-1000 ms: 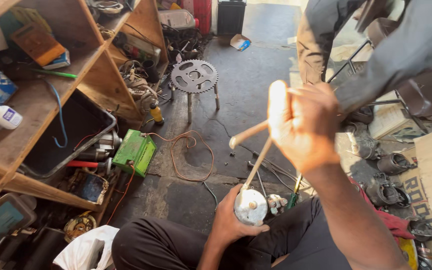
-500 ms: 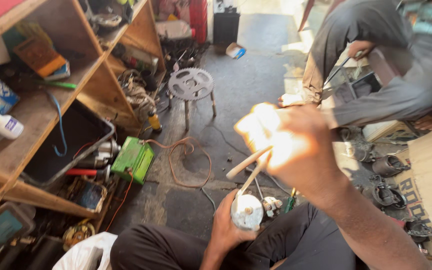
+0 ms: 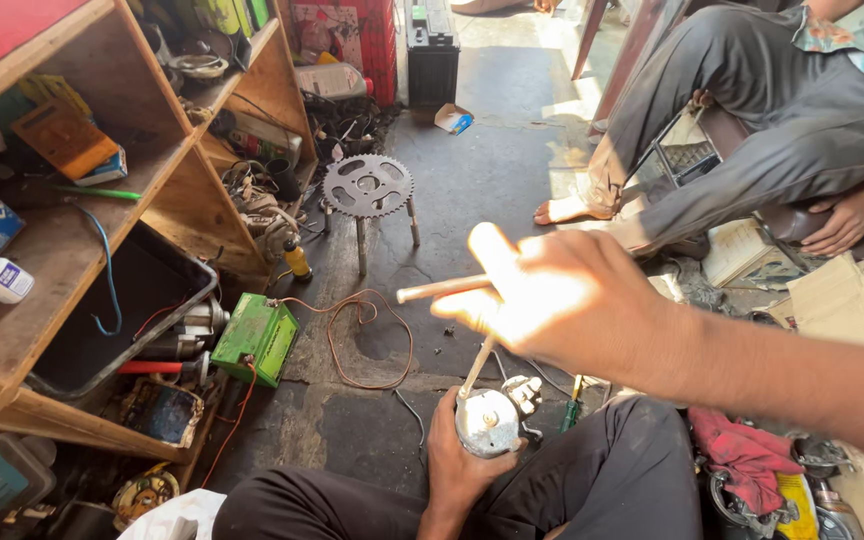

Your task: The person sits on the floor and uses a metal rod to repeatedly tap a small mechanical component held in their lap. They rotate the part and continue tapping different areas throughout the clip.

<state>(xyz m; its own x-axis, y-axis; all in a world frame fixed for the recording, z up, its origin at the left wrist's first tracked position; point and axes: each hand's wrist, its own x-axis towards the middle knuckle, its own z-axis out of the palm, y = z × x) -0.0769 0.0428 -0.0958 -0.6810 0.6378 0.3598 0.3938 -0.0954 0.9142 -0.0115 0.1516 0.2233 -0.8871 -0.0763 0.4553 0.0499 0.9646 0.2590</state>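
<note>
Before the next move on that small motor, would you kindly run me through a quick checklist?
1. Left hand grips the motor: ok.
2. Right hand holds the stick: ok.
3. Thin rod reaches the motor top: ok; whether seated, cannot tell.
4. Motor steadied over the lap, upright: ok.
5. Right grip well lit: not ok, glare washes out the fingers.
6. Other person's foot clear of the hands: ok.

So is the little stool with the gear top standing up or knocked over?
Standing up. The stool has its gear-shaped top level and its legs down on the floor.
</note>
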